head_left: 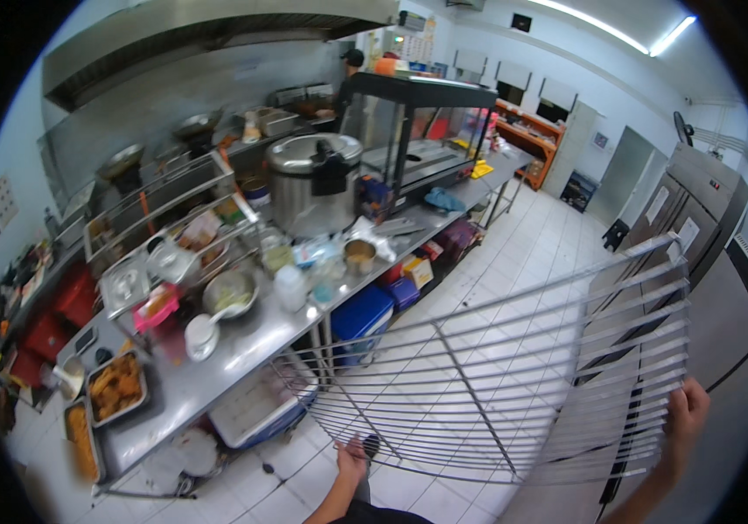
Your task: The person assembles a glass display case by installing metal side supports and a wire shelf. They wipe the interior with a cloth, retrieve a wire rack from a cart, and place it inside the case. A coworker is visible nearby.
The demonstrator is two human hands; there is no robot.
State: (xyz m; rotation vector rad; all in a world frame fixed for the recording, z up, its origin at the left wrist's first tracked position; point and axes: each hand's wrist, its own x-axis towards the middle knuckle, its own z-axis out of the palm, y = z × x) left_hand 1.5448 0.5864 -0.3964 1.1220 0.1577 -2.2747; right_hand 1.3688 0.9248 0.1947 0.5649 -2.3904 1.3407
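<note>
A large metal wire rack [476, 397], with many thin parallel bars and a few cross-bars, is held tilted out in front of me. My left hand [352, 456] grips its near lower edge, fingers curled at the bars. On the right, my right hand [685, 410] is closed round the rack's side edge. The rack hangs over the tiled floor, between a steel worktable [256, 348] on the left and a tall steel fridge [713, 214] on the right. Its far right corner overlaps the fridge doors in view.
On the worktable stand a big lidded steel cooker [295, 196], a glass display case [400, 131], a mixing bowl [247, 278] and a pan of fried food [116, 387]. Below sit a blue bin [362, 312] and a white-lined tub [256, 419]. A person [352, 65] stands behind the case.
</note>
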